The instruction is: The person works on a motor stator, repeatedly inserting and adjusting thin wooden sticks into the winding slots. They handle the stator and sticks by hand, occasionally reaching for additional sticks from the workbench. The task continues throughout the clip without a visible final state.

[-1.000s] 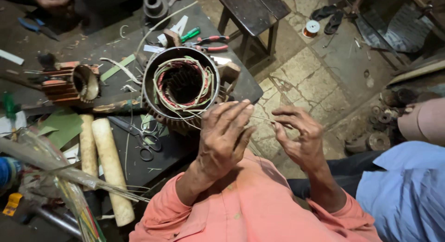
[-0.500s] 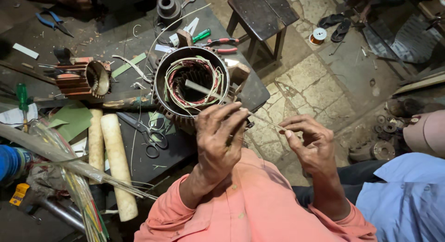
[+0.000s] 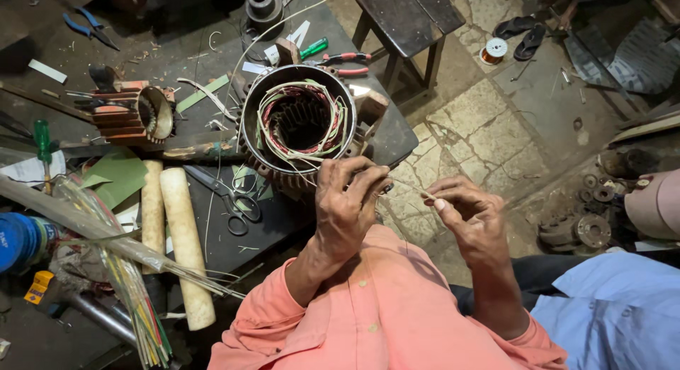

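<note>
A round motor stator (image 3: 299, 122) with copper windings and pale wire leads stands on the dark workbench (image 3: 212, 242). My left hand (image 3: 348, 200) is at the stator's near rim, fingers pinched on a thin lead wire (image 3: 407, 187). That wire runs right to my right hand (image 3: 464, 213), which pinches its other end off the bench edge. Both forearms wear salmon sleeves.
Scissors (image 3: 230, 198), two cream rolls (image 3: 185, 242), a second finned stator (image 3: 136, 114), green sheet (image 3: 117, 177), bundled coloured sleeves (image 3: 138, 299), red-handled pliers (image 3: 347, 62) and blue pliers (image 3: 88, 24) crowd the bench. A wooden stool (image 3: 407, 19) stands beyond. A person in blue (image 3: 616, 313) sits at right.
My left hand came off the top of the stator and closed on the lead wire. My right hand shifted in and now pinches the same wire, drawing it taut.
</note>
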